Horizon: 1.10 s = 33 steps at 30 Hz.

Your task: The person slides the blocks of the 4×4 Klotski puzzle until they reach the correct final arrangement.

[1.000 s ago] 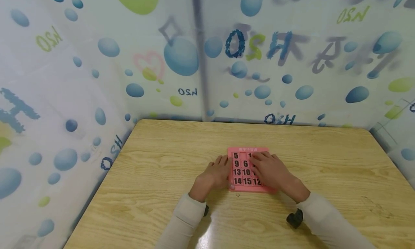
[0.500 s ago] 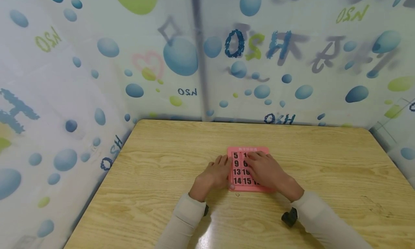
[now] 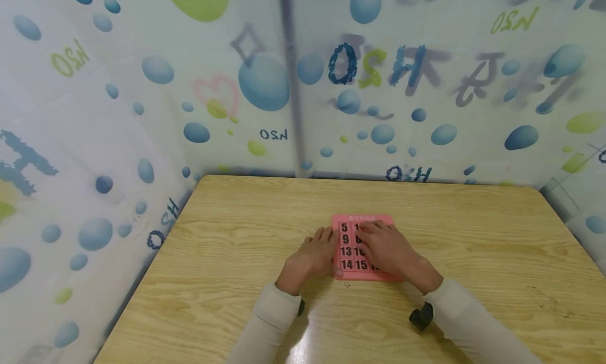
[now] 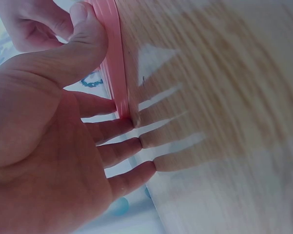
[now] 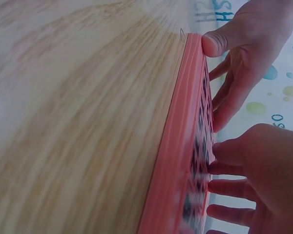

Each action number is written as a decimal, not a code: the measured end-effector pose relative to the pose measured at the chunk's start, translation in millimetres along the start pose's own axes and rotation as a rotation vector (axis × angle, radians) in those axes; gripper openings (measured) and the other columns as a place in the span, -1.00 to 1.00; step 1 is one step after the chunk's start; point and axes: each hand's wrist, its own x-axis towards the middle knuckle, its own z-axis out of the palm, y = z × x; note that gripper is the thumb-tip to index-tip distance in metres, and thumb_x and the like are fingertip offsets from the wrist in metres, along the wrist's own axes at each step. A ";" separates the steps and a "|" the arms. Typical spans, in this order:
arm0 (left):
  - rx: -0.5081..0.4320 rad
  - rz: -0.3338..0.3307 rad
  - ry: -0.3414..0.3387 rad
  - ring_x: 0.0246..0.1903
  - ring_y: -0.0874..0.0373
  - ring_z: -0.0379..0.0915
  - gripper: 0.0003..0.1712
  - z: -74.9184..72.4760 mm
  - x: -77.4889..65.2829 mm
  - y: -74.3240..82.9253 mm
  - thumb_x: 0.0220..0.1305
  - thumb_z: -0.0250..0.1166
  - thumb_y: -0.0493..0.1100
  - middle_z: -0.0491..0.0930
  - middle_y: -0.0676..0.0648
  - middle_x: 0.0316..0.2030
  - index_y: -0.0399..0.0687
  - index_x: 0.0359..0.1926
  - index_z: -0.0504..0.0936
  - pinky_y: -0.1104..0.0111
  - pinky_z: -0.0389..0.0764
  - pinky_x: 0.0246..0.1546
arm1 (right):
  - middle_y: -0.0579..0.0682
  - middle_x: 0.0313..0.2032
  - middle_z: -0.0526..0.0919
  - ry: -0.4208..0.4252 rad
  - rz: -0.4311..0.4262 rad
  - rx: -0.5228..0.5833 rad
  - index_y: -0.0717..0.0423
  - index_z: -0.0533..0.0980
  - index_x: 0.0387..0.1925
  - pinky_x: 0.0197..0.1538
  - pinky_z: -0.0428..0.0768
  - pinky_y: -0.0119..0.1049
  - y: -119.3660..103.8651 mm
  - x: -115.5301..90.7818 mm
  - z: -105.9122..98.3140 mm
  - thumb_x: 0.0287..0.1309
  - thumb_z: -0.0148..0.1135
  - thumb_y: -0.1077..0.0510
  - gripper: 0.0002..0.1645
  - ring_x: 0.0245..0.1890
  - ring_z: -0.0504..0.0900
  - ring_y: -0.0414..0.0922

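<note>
Beside the spread fingers of the right hand (image 3: 388,250), tile 1 (image 3: 357,227) now fills the gap next to tile 5 (image 3: 344,228), so one slide seems done. Straight fingers of the left hand (image 3: 314,252) flank the pink board (image 3: 366,276) on the bench (image 3: 236,222); the right hand covers its right side.

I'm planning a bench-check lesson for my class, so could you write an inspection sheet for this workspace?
Surface: wood-grain table, bright glare patch toward the near side.
Job's things: pink number puzzle, lying flat, partly covered.
Clutter: nothing seen.
Hands: left hand at the puzzle's left edge, thumb on its near corner; right hand over the tiles, fingers extended.
Cables: nothing seen.
Surroundings: wall patterned with blue drops and mirrored lettering.
</note>
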 end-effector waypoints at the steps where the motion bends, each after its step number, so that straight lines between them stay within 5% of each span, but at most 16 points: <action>1: 0.000 0.002 0.000 0.54 -0.08 -0.17 0.15 0.4 0.2 0.0 0.18 0.39 0.16 -0.07 -0.15 0.56 -0.11 0.57 -0.06 0.00 0.11 0.46 | 0.12 0.23 0.54 0.003 0.001 0.003 0.12 0.59 0.17 0.20 0.47 0.20 0.9 -0.5 -0.2 0.37 0.16 0.03 -0.56 0.23 0.48 0.18; 19: 0.003 0.003 0.011 0.54 -0.08 -0.17 0.16 -0.9 -2.1 1.5 0.16 0.40 0.15 -0.06 -0.16 0.56 -0.13 0.57 -0.05 0.01 0.12 0.45 | 0.16 0.21 0.55 0.038 0.078 0.003 0.15 0.57 0.18 0.14 0.49 0.21 29.5 -22.8 -5.0 0.37 0.18 0.04 -0.56 0.22 0.47 0.19; 33: -0.003 0.003 0.009 0.54 -0.08 -0.18 0.17 -1.1 -1.9 0.7 0.16 0.40 0.16 -0.07 -0.15 0.56 -0.12 0.57 -0.06 0.01 0.11 0.46 | 0.17 0.14 0.59 0.043 0.056 -0.018 0.14 0.62 0.10 0.08 0.53 0.22 38.7 -27.9 -5.4 0.34 0.20 0.07 -0.62 0.13 0.53 0.21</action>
